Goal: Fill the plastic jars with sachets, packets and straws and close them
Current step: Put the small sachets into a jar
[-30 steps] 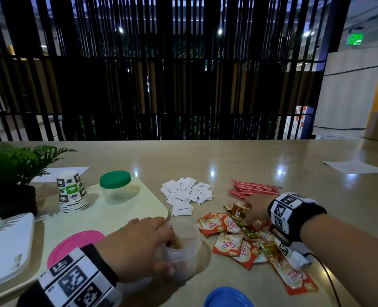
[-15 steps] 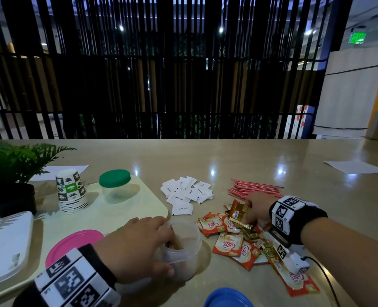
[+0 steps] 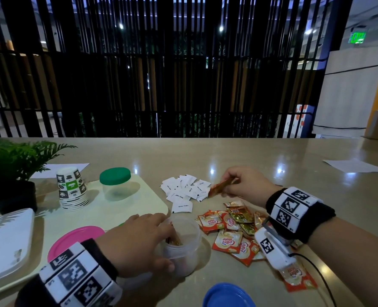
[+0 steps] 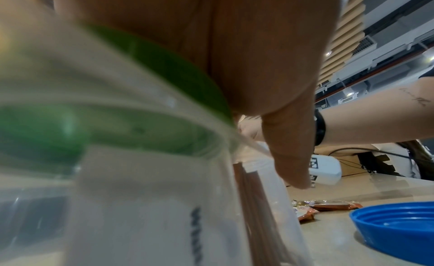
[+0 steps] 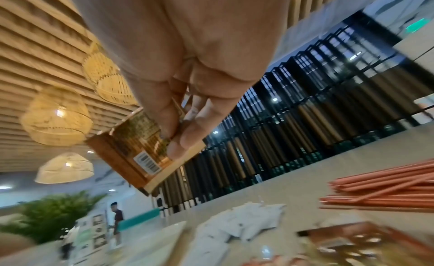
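My left hand grips an open clear plastic jar on the table near me; a few brown packets stand inside it. My right hand is raised above the table and pinches a brown-gold packet between thumb and fingers. Red creamer packets and gold sachets lie in a heap below that hand. White sugar sachets lie further back. Red straws show in the right wrist view. A second jar with a green lid stands closed on the tray.
A blue lid lies upside down at the near edge. A pink lid rests on the tray, with a stack of paper cups and a potted plant to the left. A white box sits far left.
My right hand picked a brown-gold packet out of the heap and lifted it up and away from the pile. The left hand kept its hold on the open jar.
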Tool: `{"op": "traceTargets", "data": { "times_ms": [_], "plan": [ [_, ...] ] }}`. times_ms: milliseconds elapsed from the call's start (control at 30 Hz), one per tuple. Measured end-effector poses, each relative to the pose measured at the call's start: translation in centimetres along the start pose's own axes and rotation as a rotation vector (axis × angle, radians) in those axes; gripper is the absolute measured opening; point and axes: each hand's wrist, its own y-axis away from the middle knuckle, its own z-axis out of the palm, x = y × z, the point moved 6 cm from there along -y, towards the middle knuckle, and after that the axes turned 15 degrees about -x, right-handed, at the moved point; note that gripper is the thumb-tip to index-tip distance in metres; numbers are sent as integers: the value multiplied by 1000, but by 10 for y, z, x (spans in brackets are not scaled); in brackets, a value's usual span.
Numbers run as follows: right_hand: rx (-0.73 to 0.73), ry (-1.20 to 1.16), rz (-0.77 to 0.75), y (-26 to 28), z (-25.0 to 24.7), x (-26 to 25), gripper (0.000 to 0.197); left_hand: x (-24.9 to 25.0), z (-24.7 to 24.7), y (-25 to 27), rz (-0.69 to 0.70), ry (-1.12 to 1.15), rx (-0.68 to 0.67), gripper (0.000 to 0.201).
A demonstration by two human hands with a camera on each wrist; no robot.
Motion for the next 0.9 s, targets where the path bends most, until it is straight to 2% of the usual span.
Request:
{"op": "traceTargets", "data": {
  "times_ms": [133, 267, 433, 600, 800, 900],
  "plan": [
    [-77, 24, -145, 6, 26, -44, 13, -1, -1, -1, 2, 12, -4, 54],
    [-220, 217, -256, 13, 51, -73, 13, -1, -2, -2, -1, 37, -1, 55],
    [-357, 614, -226, 15, 75, -81, 20, 0, -3, -1, 3, 28, 12, 55],
    [-470, 767, -210, 10, 106, -78, 27, 0, -4, -2, -11, 7, 57, 59],
    [-534, 671, -189, 12, 112, -74, 24, 0, -6, 0, -17, 23, 69, 59],
    [-494, 592, -164, 14, 103, -74, 23, 0, -5, 0, -7, 26, 59, 60]
  ]
}}
